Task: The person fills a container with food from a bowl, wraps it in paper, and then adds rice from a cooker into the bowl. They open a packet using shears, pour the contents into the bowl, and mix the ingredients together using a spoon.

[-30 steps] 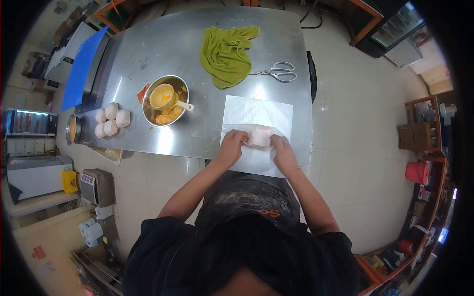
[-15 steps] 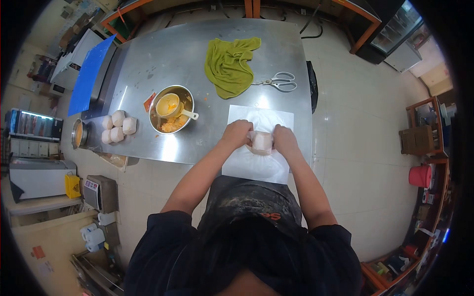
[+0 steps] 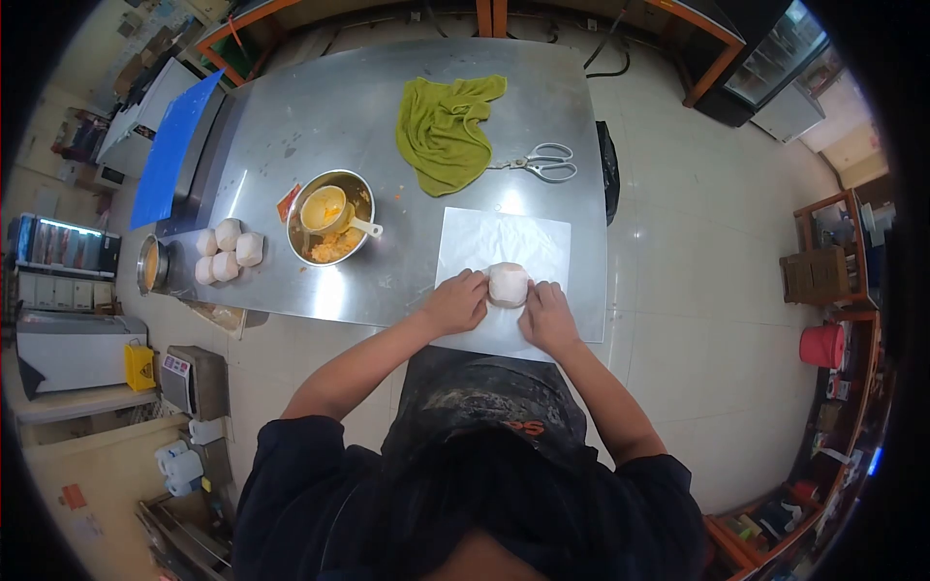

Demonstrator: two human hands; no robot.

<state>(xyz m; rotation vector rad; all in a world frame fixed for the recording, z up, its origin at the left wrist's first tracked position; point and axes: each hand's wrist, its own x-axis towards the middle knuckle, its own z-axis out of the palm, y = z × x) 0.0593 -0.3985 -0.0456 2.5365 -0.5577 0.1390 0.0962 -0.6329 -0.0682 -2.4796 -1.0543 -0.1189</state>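
Observation:
A whitish, rounded wrapped bundle [image 3: 509, 285] rests on a sheet of thin white wrapping paper [image 3: 531, 237] near the table's front edge. Close against its left side is my left hand [image 3: 457, 303], fingers curled and closed at the bundle's wrapping. My right hand [image 3: 550, 320] is closed at the right side in the same way, fingertips touching the wrapping. Palms and undersides of the fingers are hidden. Several similar whitish bundles [image 3: 229, 234] sit grouped on the table's left part.
A steel bowl [image 3: 366, 194] holds orange shredded filling and a cream-coloured scoop [image 3: 325, 208]. Behind the sheet lie a green cloth [image 3: 441, 136] and scissors [image 3: 550, 163] on the steel table [image 3: 320, 116]. A blue panel [image 3: 176, 150] stands at the left end, beside another metal bowl [image 3: 150, 264].
Both hands have come down and toward me, now lower beside the bundle. Paper that was bunched up around it now lies flatter on the table. The camera view has shifted slightly.

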